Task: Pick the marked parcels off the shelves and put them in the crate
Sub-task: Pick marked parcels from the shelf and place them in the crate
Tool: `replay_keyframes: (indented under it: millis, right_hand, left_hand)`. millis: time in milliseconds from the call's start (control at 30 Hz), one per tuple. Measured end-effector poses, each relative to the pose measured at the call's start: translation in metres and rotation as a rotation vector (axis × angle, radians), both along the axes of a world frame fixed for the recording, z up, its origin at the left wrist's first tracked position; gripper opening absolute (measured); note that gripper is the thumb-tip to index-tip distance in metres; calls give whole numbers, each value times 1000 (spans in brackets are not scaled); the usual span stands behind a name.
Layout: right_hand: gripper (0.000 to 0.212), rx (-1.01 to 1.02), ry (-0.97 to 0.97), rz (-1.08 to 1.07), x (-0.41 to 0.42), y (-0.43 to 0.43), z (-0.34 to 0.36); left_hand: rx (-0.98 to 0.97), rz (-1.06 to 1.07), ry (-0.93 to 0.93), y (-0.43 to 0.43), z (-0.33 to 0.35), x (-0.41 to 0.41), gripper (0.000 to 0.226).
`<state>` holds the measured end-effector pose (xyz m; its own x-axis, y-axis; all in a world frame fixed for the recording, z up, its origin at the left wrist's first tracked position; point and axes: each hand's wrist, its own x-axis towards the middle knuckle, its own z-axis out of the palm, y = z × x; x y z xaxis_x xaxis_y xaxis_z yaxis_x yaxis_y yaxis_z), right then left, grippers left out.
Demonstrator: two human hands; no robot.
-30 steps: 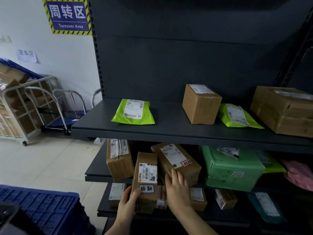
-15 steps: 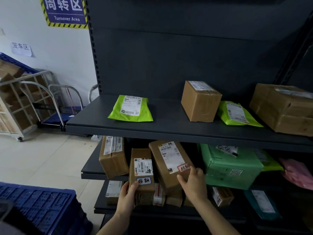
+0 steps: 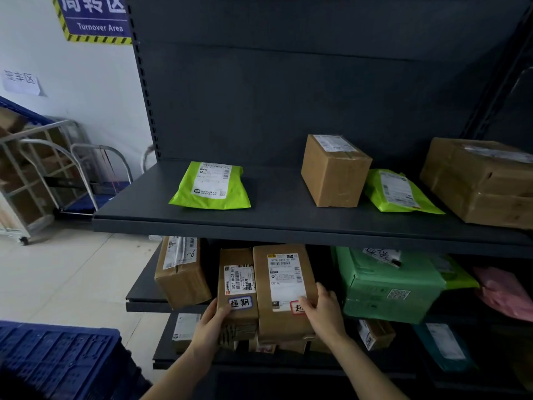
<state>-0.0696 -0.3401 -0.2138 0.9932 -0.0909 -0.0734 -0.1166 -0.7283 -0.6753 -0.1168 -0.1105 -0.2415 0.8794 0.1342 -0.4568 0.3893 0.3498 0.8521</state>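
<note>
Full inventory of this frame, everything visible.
blue-tagged carton: 1, brown, middle shelf
red-tagged carton: 1, brown, right beside it
plain cartons: 3, brown, two top shelf, one middle shelf left
mailers: 3, lime green, two top shelf, one middle shelf right
wrapped parcel: 1, green, middle shelf right
bag: 1, pink, middle shelf far right
small parcels: several, mixed, bottom shelf
crate: 1, blue, lower left
roll cage: 1, metal, far left
sign: 1, blue, wall
left hand: 1, holds blue-tagged carton
right hand: 1, holds red-tagged carton
</note>
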Motion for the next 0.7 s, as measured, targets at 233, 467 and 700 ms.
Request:
replay_keyframes:
  millis: [233, 467, 700]
  right_hand:
    - [66, 71, 0, 39, 6, 4, -5]
    - [66, 142, 3, 36, -14, -2, -10]
    - [63, 169, -5, 59, -46, -16, -15]
  left_hand:
    - [179, -59, -45, 5, 2, 12, 29]
    - [264, -92, -75, -2, 5, -4, 31]
    - [264, -93, -92, -13, -1, -33, 29]
